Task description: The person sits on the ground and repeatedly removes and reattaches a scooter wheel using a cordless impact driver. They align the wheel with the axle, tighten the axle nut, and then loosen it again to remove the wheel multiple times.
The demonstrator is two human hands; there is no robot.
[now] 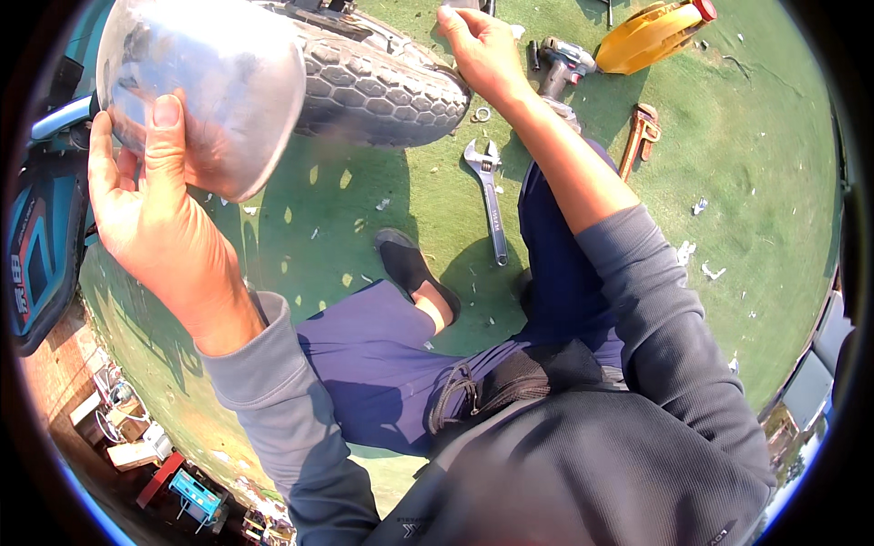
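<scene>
My left hand [164,218] grips a shiny, curved, see-through-looking shell [209,91] by its lower left side, thumb on the near face. The shell stands in front of part of a tyre [382,86] with block-shaped tread, on a wheel that reaches past the top edge. Beyond the tyre's right end, my right hand [482,50] is closed, with thumb and index finger together near the top of the view. What those fingertips hold, if anything, I cannot make out. Below that hand, a small metal ring [482,115] lies on the green ground.
An adjustable wrench [489,200] lies between my feet. To the right are a cordless power tool [564,62], a rusty pipe wrench [640,141] and a yellow jug [651,38] with a red cap. A blue-and-black vehicle panel [45,250] stands at far left. White scraps dot the green ground [774,182].
</scene>
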